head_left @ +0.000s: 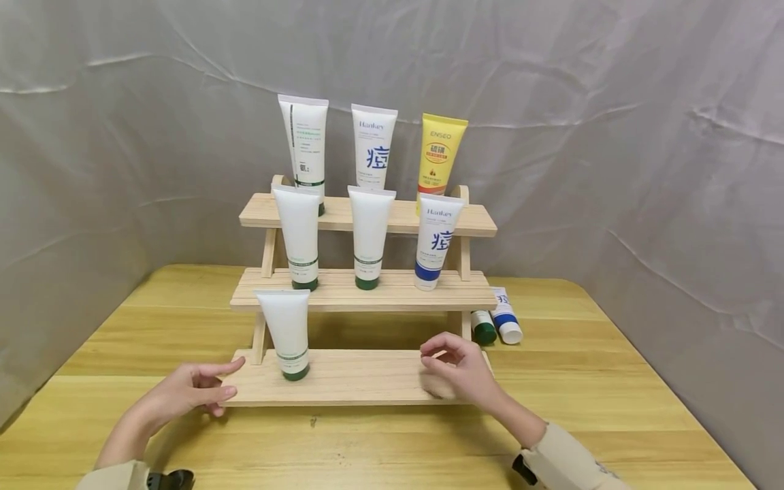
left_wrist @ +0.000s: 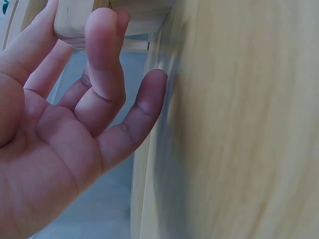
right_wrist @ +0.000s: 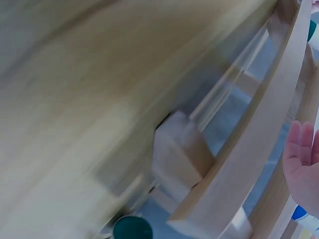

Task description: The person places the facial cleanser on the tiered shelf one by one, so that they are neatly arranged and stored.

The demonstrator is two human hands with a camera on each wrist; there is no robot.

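A three-tier wooden display stand (head_left: pixel 367 378) holds several upright tubes in the head view. My left hand (head_left: pixel 184 389) is at the left end of the bottom shelf, thumb and forefinger touching its edge, the other fingers loosely bent beside it. In the left wrist view, that hand (left_wrist: pixel 65 134) is close to the wooden board end (left_wrist: pixel 77 22). My right hand (head_left: pixel 462 367) is over the right part of the bottom shelf, fingers loosely curved with nothing between them. A white tube with a green cap (head_left: pixel 288 333) stands on that shelf, towards the left.
On the middle shelf stand two white green-capped tubes (head_left: pixel 369 235) and a blue-banded tube (head_left: pixel 436 238). The top shelf bears two white tubes (head_left: pixel 371 146) and a yellow tube (head_left: pixel 441 153). Two more tubes (head_left: pixel 505 320) lie on the table behind the stand's right side. Grey cloth (head_left: pixel 612 136) surrounds the table.
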